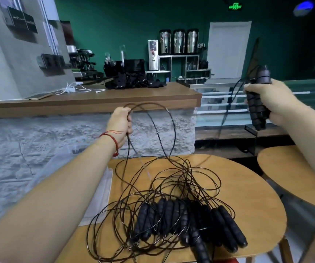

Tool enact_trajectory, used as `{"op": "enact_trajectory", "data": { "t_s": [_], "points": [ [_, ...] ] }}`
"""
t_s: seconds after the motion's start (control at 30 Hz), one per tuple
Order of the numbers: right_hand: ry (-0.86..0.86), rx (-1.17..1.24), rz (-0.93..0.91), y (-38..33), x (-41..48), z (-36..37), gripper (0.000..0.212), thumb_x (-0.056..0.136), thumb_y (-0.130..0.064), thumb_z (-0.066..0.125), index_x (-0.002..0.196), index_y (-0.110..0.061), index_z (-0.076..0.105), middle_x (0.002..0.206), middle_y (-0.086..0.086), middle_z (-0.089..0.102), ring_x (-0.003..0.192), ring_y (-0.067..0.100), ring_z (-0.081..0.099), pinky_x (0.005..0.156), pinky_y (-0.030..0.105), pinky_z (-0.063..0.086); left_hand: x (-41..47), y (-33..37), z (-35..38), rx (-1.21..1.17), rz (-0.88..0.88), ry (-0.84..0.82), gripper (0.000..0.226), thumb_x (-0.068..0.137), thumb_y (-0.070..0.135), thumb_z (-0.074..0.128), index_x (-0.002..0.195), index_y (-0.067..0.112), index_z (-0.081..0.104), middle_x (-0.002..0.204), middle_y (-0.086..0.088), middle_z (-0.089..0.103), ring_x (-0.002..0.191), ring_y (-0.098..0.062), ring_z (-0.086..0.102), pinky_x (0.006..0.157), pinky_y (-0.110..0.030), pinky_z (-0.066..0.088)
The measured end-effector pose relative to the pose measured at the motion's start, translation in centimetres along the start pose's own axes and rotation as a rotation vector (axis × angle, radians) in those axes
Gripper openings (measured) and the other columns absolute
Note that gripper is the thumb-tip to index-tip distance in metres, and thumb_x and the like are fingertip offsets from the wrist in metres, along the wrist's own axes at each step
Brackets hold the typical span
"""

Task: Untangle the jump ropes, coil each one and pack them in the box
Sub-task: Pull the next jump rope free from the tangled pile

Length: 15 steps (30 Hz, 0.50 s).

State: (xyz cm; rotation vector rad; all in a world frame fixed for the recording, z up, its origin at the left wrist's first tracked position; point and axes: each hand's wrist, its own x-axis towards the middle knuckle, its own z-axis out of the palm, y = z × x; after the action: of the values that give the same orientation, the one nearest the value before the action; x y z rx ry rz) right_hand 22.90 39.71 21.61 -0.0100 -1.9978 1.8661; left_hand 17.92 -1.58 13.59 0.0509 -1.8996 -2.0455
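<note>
Jump ropes [171, 196] lie as one tangle on the round worktop [251, 186], below and between the two raised hands, with the spare handles [190, 223] bunched at its near edge. The left grip [119, 124] is curled round a few loops of cord [172, 128], which arc rightward and drop almost straight into the tangle beneath. The right grip [272, 101], high and well apart to the right, is wrapped round the held handles [257, 111], upright, their line falling leftward toward the pile. Freeing this rope likely means lifting up and away; the left grip is nearer the snarl.
</note>
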Motion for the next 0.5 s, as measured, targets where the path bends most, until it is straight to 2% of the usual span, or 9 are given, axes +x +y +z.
{"op": "enact_trajectory", "data": {
  "t_s": [0.1, 0.17, 0.23, 0.27, 0.3, 0.33, 0.4, 0.5],
  "points": [
    [0.015, 0.106, -0.075, 1.2, -0.6, 1.5, 0.023, 0.088, -0.027, 0.079, 0.101, -0.022, 0.06, 0.083, 0.012, 0.06, 0.057, 0.019, 0.05, 0.051, 0.026, 0.038, 1.5, -1.2, 0.4, 0.171, 0.258, 0.119, 0.029, 0.109, 0.026, 0.033, 0.11, 0.031, 0.061, 0.083, 0.007, 0.052, 0.056, -0.009, 0.042, 0.051, -0.026, 0.036],
    [-0.011, 0.117, -0.073, 2.4, -1.9, 2.6, 0.019, 0.09, -0.027, 0.079, 0.101, -0.024, 0.064, 0.084, 0.008, 0.067, 0.06, 0.02, 0.058, 0.055, 0.027, 0.044, 2.3, -2.6, -0.2, 0.274, 0.34, 0.167, 0.032, 0.112, 0.026, 0.032, 0.131, 0.029, 0.057, 0.108, 0.003, 0.061, 0.074, -0.01, 0.054, 0.067, -0.03, 0.047],
    [-0.067, 0.085, 0.008, 4.7, -3.8, 3.6, 0.022, 0.09, -0.028, 0.079, 0.109, -0.021, 0.069, 0.087, 0.007, 0.073, 0.071, 0.023, 0.066, 0.065, 0.032, 0.05, 3.8, -5.2, -0.9, 0.503, 0.291, 0.128, 0.039, 0.112, 0.024, 0.034, 0.149, 0.02, 0.046, 0.144, -0.01, 0.052, 0.115, -0.024, 0.059, 0.098, -0.039, 0.048],
    [-0.116, 0.063, 0.073, 6.2, -5.1, 4.2, 0.027, 0.09, -0.029, 0.079, 0.113, -0.019, 0.069, 0.087, 0.007, 0.075, 0.075, 0.026, 0.068, 0.07, 0.034, 0.052, 4.4, -6.9, -1.2, 0.681, 0.209, 0.105, 0.043, 0.111, 0.022, 0.036, 0.153, 0.014, 0.041, 0.153, -0.016, 0.044, 0.132, -0.033, 0.051, 0.11, -0.045, 0.042],
    [-0.162, 0.046, 0.153, 7.8, -6.5, 4.8, 0.028, 0.089, -0.028, 0.078, 0.115, -0.018, 0.07, 0.086, 0.008, 0.076, 0.076, 0.027, 0.069, 0.071, 0.035, 0.053, 4.7, -8.7, -1.4, 0.844, 0.116, 0.074, 0.045, 0.11, 0.02, 0.04, 0.154, 0.01, 0.039, 0.156, -0.021, 0.039, 0.139, -0.04, 0.045, 0.114, -0.05, 0.038],
    [-0.207, 0.05, 0.241, 9.4, -7.9, 5.5, 0.026, 0.09, -0.027, 0.077, 0.113, -0.016, 0.071, 0.084, 0.009, 0.075, 0.073, 0.027, 0.068, 0.069, 0.034, 0.053, 4.3, -10.5, -1.3, 0.959, 0.029, 0.038, 0.047, 0.107, 0.017, 0.043, 0.153, 0.009, 0.039, 0.155, -0.023, 0.039, 0.14, -0.044, 0.044, 0.115, -0.052, 0.039],
    [-0.271, 0.138, 0.413, 12.1, -10.8, 7.1, 0.017, 0.092, -0.022, 0.072, 0.105, -0.011, 0.074, 0.083, 0.012, 0.072, 0.064, 0.024, 0.063, 0.061, 0.03, 0.051, 1.4, -13.1, -0.3, 1.042, -0.074, -0.056, 0.048, 0.104, 0.014, 0.045, 0.152, 0.011, 0.042, 0.153, -0.021, 0.044, 0.138, -0.044, 0.046, 0.113, -0.053, 0.042],
    [-0.332, 0.291, 0.567, 15.0, -14.0, 9.7, 0.022, 0.095, -0.02, 0.068, 0.108, -0.003, 0.074, 0.083, 0.012, 0.07, 0.065, 0.022, 0.061, 0.063, 0.031, 0.05, -5.4, -14.7, 1.4, 0.886, -0.026, -0.158, 0.038, 0.107, 0.02, 0.047, 0.145, 0.016, 0.052, 0.146, -0.013, 0.054, 0.133, -0.033, 0.053, 0.114, -0.047, 0.044]
  ]
}}
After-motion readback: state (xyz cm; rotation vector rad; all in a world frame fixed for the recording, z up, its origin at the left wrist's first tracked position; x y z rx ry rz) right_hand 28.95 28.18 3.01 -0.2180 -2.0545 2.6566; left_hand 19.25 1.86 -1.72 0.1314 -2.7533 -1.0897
